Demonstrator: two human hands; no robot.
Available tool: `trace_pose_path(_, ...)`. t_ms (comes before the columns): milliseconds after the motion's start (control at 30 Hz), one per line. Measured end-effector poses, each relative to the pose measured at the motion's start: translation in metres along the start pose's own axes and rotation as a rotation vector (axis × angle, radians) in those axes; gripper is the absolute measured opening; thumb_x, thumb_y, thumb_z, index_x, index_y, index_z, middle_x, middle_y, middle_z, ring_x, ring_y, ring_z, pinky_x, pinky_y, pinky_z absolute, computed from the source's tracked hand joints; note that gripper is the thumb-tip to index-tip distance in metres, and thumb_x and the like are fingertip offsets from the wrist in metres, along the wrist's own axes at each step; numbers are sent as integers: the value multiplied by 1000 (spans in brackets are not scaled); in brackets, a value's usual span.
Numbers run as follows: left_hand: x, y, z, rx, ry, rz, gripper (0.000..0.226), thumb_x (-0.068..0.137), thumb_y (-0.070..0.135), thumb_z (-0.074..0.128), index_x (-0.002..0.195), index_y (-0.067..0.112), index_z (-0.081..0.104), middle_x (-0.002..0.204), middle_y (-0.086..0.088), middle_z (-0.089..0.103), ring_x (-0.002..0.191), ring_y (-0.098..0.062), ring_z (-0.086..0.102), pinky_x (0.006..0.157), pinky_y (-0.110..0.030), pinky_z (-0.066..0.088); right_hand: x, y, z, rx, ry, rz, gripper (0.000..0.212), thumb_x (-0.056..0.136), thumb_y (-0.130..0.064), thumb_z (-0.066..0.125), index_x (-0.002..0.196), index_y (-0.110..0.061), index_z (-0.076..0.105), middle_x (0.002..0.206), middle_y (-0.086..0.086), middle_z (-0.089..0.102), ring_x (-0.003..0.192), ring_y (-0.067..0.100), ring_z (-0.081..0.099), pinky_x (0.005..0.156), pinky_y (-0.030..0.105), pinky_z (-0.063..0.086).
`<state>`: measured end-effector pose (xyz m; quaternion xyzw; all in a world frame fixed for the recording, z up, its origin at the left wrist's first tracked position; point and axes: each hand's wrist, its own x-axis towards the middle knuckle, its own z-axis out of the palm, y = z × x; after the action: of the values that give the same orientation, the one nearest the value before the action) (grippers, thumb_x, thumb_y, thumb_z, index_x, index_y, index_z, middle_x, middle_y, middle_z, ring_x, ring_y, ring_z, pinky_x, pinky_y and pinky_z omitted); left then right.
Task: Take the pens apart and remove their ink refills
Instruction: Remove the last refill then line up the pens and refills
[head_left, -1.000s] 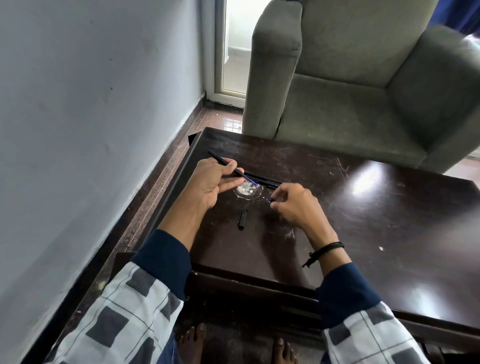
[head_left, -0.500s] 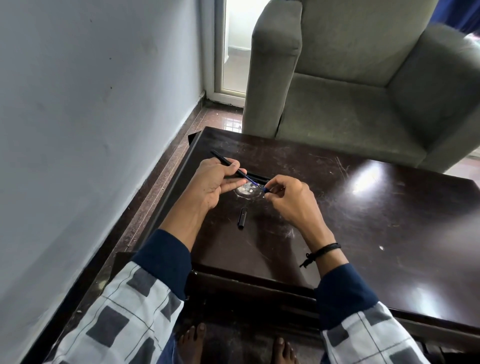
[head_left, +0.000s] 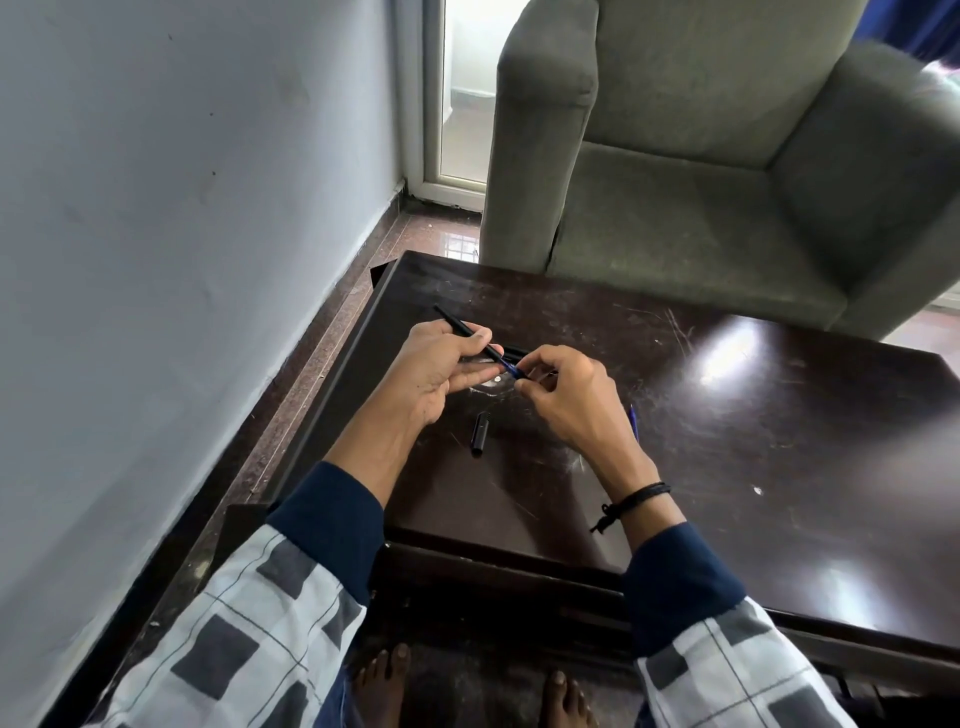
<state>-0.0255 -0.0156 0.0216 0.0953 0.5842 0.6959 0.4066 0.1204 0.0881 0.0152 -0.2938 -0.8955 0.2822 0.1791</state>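
Dark table (head_left: 727, 415); refill (head_left: 510, 368) partly inside barrel (head_left: 462, 327)

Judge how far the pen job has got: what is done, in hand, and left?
Done: one black cap lies loose on the table. In hand: the left hand grips a black pen barrel while the right hand pinches the blue tip at its end, the refill seemingly not yet out. Left: at least one more dark pen lies behind the hands.

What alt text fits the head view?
A person's left hand grips a slim black pen barrel while the right hand pinches the blue ink refill at its end, above a dark glossy wooden table; a short black pen cap lies nearby.
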Motion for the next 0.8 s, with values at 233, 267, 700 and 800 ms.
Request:
trace_pose_path(233,-3,-1,4,-8,1,2,6,93,-1,66,99,0,67,91,-20,77,83,-32,77,68,-34,63,0,-3,-2,24,22,-28,14,92,-22,75,106,-25,75,100,-8,68,91,12,64,84,41,57)
trace_pose_path(267,-3,-1,5,-7,-1,3,6,93,-1,66,99,-1,67,89,-19,77,83,-32,77,68,-34,63,-1,-4,-2,27,27,-34,15,92,-22,76,106,-24,75,100,-8,68,92,11,64,84,40,57)
trace_pose_path(700,-5,-3,7,-45,-2,9,7,91,0,69,98,-1,68,88,-18,78,84,-32,77,68,-32,63,-1,-4,-2,80,100,-23,14,86,-18,81,98,-22,76,96,-8,70,86,9,65,78,30,54)
trace_pose_path(800,-5,-5,9,-75,2,12,4,92,-1,68,96,-1,68,83,-15,78,84,-29,77,68,-31,63,0,-3,-2,96,103,-15,14,85,-17,82,96,-24,76,94,-9,69,82,7,62,73,25,49)
